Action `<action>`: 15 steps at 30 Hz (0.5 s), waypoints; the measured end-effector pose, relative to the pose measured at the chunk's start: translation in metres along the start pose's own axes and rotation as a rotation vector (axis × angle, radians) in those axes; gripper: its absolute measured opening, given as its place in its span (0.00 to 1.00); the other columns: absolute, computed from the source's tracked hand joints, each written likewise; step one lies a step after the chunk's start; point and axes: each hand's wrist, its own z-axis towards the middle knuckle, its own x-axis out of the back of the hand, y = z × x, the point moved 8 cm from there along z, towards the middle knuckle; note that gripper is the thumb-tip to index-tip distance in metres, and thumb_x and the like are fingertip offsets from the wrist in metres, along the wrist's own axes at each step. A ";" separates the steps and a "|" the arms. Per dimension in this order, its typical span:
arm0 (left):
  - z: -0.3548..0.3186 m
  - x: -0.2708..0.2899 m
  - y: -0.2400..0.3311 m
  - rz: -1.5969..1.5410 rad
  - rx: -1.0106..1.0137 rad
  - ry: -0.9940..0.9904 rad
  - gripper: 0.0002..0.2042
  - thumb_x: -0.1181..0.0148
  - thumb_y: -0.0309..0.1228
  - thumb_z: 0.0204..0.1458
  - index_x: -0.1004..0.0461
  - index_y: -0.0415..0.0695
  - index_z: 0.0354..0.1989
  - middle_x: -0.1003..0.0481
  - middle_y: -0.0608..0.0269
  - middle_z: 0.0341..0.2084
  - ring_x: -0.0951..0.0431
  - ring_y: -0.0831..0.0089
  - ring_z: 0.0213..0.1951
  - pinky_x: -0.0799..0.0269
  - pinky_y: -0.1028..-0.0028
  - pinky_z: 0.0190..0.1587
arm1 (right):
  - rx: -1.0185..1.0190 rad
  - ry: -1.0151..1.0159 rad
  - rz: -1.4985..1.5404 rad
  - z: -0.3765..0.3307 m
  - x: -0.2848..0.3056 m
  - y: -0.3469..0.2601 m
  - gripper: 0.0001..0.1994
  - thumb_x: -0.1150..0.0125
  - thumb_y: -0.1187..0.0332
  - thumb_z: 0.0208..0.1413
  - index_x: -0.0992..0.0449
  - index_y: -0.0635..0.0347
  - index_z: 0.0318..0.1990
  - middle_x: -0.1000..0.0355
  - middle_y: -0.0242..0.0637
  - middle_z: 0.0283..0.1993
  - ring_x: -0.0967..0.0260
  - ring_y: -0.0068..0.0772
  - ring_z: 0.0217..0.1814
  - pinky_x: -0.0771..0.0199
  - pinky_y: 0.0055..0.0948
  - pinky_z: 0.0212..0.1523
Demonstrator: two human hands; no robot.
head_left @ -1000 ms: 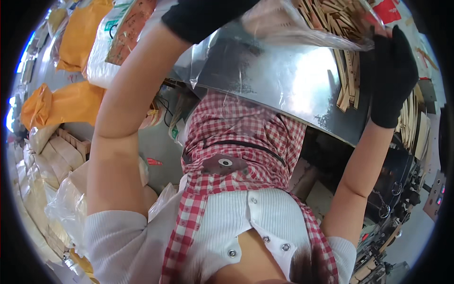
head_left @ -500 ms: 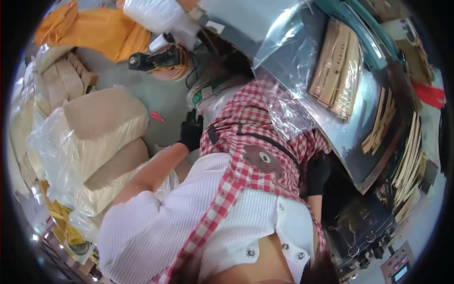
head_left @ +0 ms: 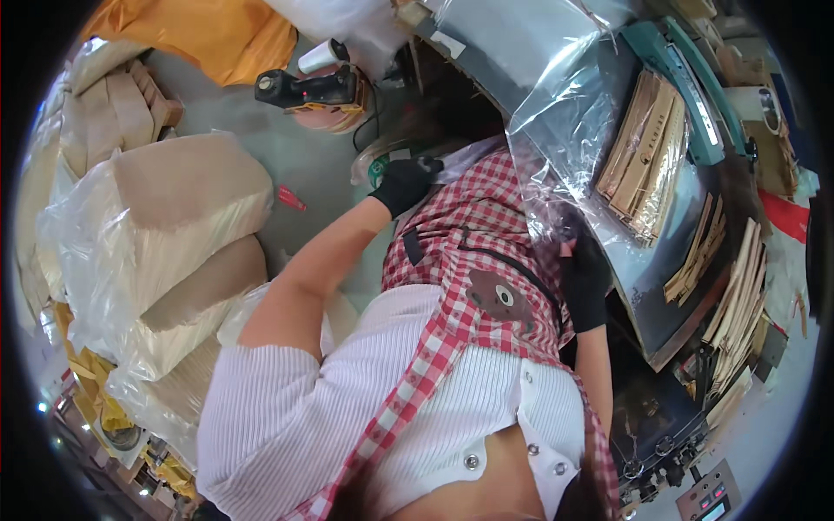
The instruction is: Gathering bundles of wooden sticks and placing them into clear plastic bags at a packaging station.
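My left hand, in a black glove, is in front of the checked apron, its fingers closed at the edge of some whitish plastic beside my lap. My right hand, gloved in black with a bare fingertip showing, is at the table's near edge. Its fingers curl against the end of a clear plastic bag that hangs over the edge; part of the grip is hidden. On the metal tabletop lie a wrapped bundle of brown flat strips and a smaller loose bundle.
Large plastic-wrapped brown packs stand at the left. Beyond are an orange sack and a black-and-yellow handheld tool. A teal bar-shaped machine stands on the table's far right. A red scrap lies on the floor.
My left hand has moved right and inward from beside the lap to the whitish plastic, its fingers now curled. My right hand has risen slightly to the hanging bag's end. The view has shifted.
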 end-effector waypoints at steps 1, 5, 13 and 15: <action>-0.005 0.004 -0.002 -0.001 0.004 0.008 0.15 0.49 0.29 0.48 0.25 0.50 0.44 0.24 0.51 0.31 0.23 0.56 0.32 0.29 0.60 0.31 | 0.060 0.035 0.036 0.007 0.005 -0.016 0.07 0.40 0.70 0.51 0.31 0.63 0.30 0.31 0.45 0.28 0.31 0.49 0.30 0.32 0.39 0.31; -0.074 0.080 -0.096 0.072 0.556 0.515 0.15 0.43 0.39 0.48 0.24 0.39 0.37 0.25 0.43 0.27 0.24 0.49 0.29 0.30 0.57 0.32 | 0.381 0.099 0.106 0.034 0.021 -0.088 0.06 0.40 0.71 0.52 0.30 0.62 0.30 0.31 0.44 0.28 0.30 0.49 0.31 0.32 0.37 0.31; -0.151 0.119 -0.248 -0.430 1.154 0.723 0.26 0.47 0.46 0.54 0.28 0.28 0.43 0.25 0.41 0.38 0.25 0.51 0.42 0.33 0.61 0.45 | 0.627 -0.204 0.186 0.094 -0.089 -0.159 0.11 0.40 0.66 0.48 0.30 0.60 0.37 0.31 0.43 0.38 0.30 0.49 0.38 0.29 0.42 0.36; -0.145 0.104 -0.249 -0.494 1.251 0.549 0.29 0.47 0.48 0.54 0.30 0.28 0.47 0.27 0.40 0.43 0.27 0.50 0.47 0.34 0.61 0.49 | 0.590 -0.236 0.154 0.096 -0.096 -0.159 0.11 0.39 0.66 0.48 0.30 0.59 0.37 0.31 0.43 0.38 0.30 0.50 0.38 0.30 0.42 0.36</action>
